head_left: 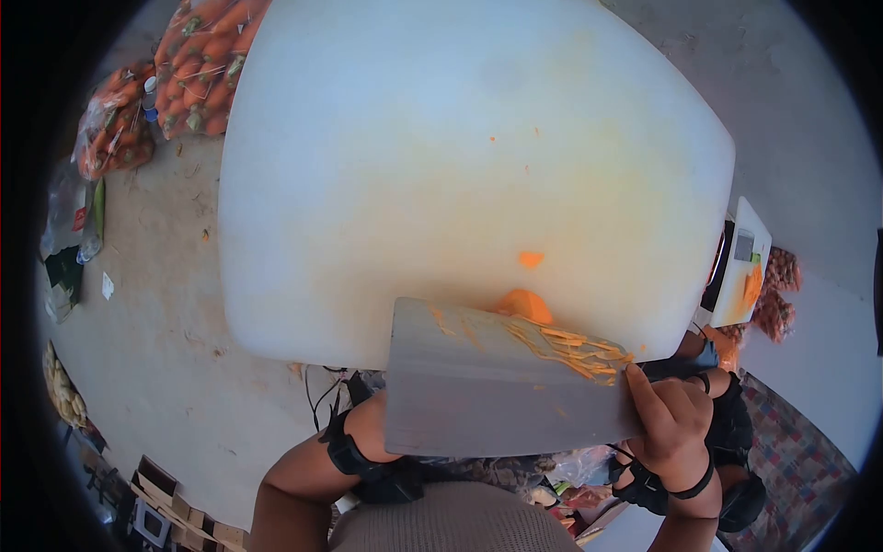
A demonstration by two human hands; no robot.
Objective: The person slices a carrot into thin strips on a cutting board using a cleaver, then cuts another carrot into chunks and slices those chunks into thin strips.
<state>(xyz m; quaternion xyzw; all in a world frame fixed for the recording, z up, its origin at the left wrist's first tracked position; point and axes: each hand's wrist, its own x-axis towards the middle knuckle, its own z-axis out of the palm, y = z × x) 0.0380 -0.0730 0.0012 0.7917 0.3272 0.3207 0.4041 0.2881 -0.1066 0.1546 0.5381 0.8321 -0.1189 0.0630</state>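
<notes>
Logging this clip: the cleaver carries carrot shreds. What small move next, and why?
Probably sweep the carrot shreds off the cleaver onto the cutting board: they cling to the blade beside the right hand, and a carrot piece lies just behind it.

Floor (175, 304): bare grey concrete, scuffed and stained, with small scraps scattered on it. Upper left: two net sacks of carrots (198, 64) lying on the floor, one just beside the other. Left edge: loose plastic bags and packaging (78, 230). Lower left: a heap of pale vegetables (63, 391), with wooden crates (161, 506) below it. A dark cable (322, 396) trails over the concrete. Right: a white weighing scale (740, 267), a net bag of brownish produce (777, 294) beside it, and patterned floor covering (796, 451) below. Lighting: bright, even daylight.
</notes>
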